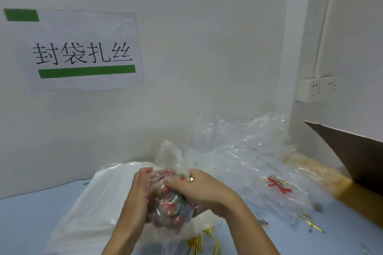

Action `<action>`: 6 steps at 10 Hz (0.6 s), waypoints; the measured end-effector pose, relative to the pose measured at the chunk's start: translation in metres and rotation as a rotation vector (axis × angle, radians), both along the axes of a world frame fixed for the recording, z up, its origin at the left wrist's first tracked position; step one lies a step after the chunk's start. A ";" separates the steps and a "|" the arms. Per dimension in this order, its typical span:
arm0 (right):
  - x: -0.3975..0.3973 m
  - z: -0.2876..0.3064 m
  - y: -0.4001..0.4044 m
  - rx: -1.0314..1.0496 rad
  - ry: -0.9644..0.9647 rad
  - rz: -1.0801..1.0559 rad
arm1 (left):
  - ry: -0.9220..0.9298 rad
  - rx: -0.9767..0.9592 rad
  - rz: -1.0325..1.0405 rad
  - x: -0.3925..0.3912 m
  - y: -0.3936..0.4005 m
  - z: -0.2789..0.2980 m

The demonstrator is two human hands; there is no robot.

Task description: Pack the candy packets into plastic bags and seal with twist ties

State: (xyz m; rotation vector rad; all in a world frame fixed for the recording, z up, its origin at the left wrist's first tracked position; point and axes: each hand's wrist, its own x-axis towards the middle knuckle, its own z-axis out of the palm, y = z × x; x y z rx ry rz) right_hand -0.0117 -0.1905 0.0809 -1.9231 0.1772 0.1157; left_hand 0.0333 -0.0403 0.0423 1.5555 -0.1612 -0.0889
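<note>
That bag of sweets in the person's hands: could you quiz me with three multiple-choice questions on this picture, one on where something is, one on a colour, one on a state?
1. Where do the loose gold twist ties lie?
A. On the blue table, below the hands
B. Taped to the wall
C. On top of the cardboard box

2. What colour are the tape strips on the paper sign?
A. Red
B. Green
C. Black

3. How is the candy bag held?
A. It lies untouched on the table
B. One hand holds it
C. Both hands hold it

Answers:
1 A: the gold ties lie scattered on the blue table near the bottom edge.
2 B: both strips on the sign are green.
3 C: the left hand and the right hand clasp the bag from either side.
</note>
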 end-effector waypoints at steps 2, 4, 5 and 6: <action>-0.031 0.045 -0.048 0.708 -0.271 -0.265 | -0.089 0.014 0.122 0.003 0.003 -0.001; -0.061 0.097 -0.105 1.053 -0.702 -0.207 | -0.119 0.075 0.124 0.006 0.007 -0.002; -0.041 0.064 -0.073 0.495 -0.480 -0.240 | -0.206 0.229 0.048 0.007 0.016 -0.005; -0.016 0.010 -0.025 0.062 -0.230 -0.006 | -0.251 0.413 0.023 0.004 0.021 -0.004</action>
